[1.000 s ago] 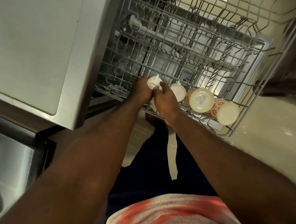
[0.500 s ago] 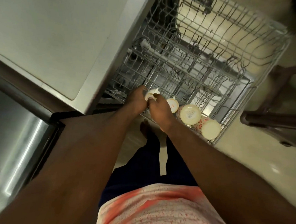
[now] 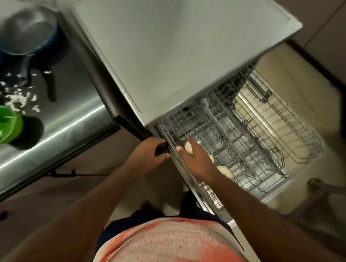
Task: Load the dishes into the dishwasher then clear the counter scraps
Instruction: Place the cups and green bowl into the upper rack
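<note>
The wire dishwasher rack point(image 3: 268, 140) is pulled out at the right, below the grey top panel point(image 3: 173, 50). Along its near edge stand a small white cup point(image 3: 188, 147) and two cream cups point(image 3: 224, 171), partly hidden by my right arm. My right hand point(image 3: 196, 161) lies over that row, with thumb and forefinger around the small white cup. My left hand point(image 3: 148, 155) is curled at the rack's front left corner, off the cup. The frame is too blurred to show whether it grips the rack.
A steel sink point(image 3: 68, 112) lies at the left with a green bowl point(image 3: 2, 124), a metal pot point(image 3: 28, 31), a dark handle point(image 3: 51, 87) and white scraps point(image 3: 18, 99). A dark chair frame point(image 3: 326, 191) stands on the floor, right of the rack.
My view has swung left and up, bringing the sink into sight. My left hand has come off the small white cup and moved left to the rack's corner. My right hand stays on it.
</note>
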